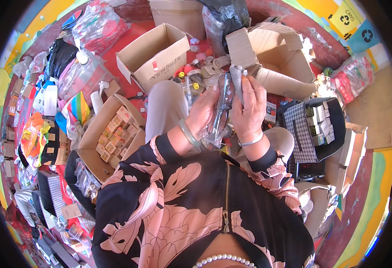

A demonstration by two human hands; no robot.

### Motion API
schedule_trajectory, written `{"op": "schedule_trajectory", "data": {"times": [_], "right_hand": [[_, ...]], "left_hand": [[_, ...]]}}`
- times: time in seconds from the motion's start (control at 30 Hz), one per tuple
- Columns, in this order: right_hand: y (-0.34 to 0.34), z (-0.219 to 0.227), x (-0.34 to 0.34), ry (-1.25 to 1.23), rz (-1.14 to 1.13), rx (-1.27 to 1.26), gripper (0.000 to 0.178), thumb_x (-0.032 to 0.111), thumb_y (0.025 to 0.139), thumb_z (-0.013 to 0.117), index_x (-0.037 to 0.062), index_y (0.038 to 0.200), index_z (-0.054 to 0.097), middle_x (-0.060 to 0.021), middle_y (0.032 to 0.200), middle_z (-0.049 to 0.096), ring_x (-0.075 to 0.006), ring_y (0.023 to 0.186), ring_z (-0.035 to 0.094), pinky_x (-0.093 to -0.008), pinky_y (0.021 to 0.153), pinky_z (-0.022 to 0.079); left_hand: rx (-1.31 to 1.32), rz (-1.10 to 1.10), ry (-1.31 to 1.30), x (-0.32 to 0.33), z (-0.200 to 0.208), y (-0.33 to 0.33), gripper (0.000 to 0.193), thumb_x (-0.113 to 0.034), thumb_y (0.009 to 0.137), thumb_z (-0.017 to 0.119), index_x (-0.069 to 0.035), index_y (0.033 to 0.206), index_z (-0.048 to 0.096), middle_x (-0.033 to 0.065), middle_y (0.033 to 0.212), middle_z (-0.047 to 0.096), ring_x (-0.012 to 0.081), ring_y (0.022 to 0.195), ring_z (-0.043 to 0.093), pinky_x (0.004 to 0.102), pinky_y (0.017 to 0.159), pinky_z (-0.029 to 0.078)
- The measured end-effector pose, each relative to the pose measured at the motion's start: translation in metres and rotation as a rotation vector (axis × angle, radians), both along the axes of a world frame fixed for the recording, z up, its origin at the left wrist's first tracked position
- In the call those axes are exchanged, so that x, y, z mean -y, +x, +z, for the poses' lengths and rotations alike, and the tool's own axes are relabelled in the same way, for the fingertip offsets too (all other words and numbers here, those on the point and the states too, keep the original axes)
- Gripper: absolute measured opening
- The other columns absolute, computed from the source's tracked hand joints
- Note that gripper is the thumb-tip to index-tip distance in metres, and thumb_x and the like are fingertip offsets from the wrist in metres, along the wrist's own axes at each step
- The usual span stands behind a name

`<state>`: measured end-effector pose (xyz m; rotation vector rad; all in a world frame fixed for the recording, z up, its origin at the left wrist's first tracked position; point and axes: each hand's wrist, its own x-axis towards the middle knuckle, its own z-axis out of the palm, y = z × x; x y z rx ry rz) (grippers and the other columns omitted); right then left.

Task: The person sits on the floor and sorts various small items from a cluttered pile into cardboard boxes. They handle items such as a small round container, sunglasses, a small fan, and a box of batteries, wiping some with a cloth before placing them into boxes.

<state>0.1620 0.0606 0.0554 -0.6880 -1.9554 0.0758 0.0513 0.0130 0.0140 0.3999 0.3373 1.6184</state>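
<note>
In front of my chest, my left hand [202,110] is closed round a clear plastic packet [219,117] with something dark inside, too unclear to name. My right hand [250,107] grips a grey, crumpled-looking piece [237,81], its upper end sticking out above the fingers. The grey piece stands right beside the packet's upper end; whether they are joined I cannot tell. Beyond my hands lies a heap of small plastic scraps and caps [197,79], some yellow and red.
An open cardboard box [164,64] stands ahead, with a torn one [289,82] to its right. On the left, a carton [89,134] holds several small boxes. A checked fabric bin [299,134] with small packs sits at right. Bagged clutter [82,73] fills the far left.
</note>
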Motion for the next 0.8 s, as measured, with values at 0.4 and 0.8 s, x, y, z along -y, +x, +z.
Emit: {"op": "schedule_trajectory", "data": {"times": [0.4, 0.8], "right_hand": [[0.016, 0.008, 0.029, -0.150, 0.507, 0.273, 0.041, -0.006, 0.062, 0.059, 0.0023, 0.101, 0.063, -0.0124, 0.100, 0.059, -0.0307, 0.085, 0.058, -0.0354, 0.076, 0.049], [0.008, 0.004, -0.059, -0.322, 0.260, 0.063, 0.045, -0.006, 0.076, 0.050, 0.0084, 0.117, 0.059, -0.0173, 0.122, 0.054, -0.0316, 0.107, 0.055, -0.0367, 0.094, 0.043]], "left_hand": [[-0.095, 0.102, -0.114, -0.011, -0.006, -0.036, 0.035, -0.034, 0.096, 0.042, -0.002, 0.106, 0.052, 0.0128, 0.092, 0.062, 0.0199, 0.080, 0.061, 0.0320, 0.073, 0.052], [-0.138, 0.059, -0.294, -0.013, 0.012, -0.008, 0.029, -0.027, 0.095, 0.043, -0.007, 0.112, 0.056, 0.0031, 0.091, 0.060, 0.0124, 0.079, 0.057, 0.0272, 0.068, 0.047]]}}
